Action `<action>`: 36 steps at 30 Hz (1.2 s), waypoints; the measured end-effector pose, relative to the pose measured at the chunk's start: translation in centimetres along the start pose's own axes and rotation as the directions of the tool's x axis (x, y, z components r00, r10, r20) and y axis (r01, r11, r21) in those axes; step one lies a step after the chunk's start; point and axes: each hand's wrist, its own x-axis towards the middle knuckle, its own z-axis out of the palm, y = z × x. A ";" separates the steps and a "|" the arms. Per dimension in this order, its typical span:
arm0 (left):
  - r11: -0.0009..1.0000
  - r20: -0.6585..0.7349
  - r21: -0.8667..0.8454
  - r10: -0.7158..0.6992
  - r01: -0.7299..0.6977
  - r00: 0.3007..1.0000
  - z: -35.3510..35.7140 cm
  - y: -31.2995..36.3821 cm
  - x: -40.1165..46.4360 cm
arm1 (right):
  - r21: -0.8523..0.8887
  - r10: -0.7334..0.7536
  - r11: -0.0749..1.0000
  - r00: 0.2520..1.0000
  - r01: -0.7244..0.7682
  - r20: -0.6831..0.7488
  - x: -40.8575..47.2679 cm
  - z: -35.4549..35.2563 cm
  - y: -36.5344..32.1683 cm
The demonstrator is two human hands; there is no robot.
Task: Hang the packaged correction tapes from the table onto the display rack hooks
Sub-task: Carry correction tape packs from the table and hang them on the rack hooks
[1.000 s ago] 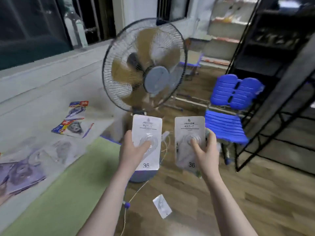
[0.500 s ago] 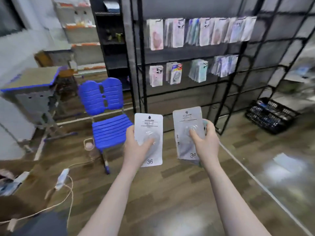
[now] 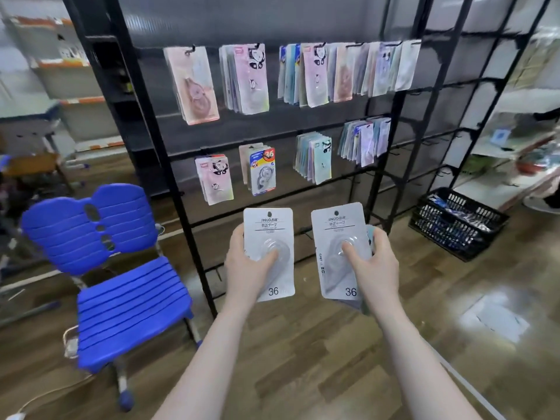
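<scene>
Both hands are raised in front of the person, each gripping white-carded correction tape packaging. Her or his left hand curls round a single packaged correction tape, thumb pressed on the clear blister at the card's middle and fingers wrapped behind its left edge. Just to the right of it, the right hand holds a small stack of packages the same way, thumb on the front blister and fingers hooked round the right edge (further card edges peek out behind and below the front one, though how many cannot be told). Each front card stands upright, with a hang hole at the top and "36" printed at the bottom. The two cards are near each other but apart.

Beyond the hands, above and ahead, stands the black display rack. Its hooks already carry hanging packages: an upper row of pinkish and pastel cards running from above the left hand to well past the right hand, and a lower row closer to the hands, including a blue-and-yellow card marked "36".

To the left of the left hand, well apart, stands a blue chair on the wooden floor. Far to the right of the right hand, a black crate sits on the floor beside white shelving.
</scene>
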 end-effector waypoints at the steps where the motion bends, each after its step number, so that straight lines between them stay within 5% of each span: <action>1: 1.000 -0.012 -0.004 -0.013 0.013 1.000 0.9 0.2 2.1 | 0.002 -0.011 1.000 1.000 0.011 0.001 2.2 0.8 -0.1; 20: 0.993 -0.354 -0.037 -0.117 0.112 0.928 15.2 -1.7 24.2 | 0.100 -0.164 0.985 0.930 0.139 0.329 32.5 10.6 3.6; 25: 0.981 -0.471 -0.060 -0.192 0.186 0.861 16.4 -2.9 27.8 | 0.093 -0.157 0.987 0.884 0.129 0.440 36.0 12.8 4.3; 36: 0.992 -0.502 0.084 -0.040 0.095 0.864 15.6 -5.5 30.9 | 0.106 -0.142 0.989 0.835 0.101 0.532 38.1 17.0 5.5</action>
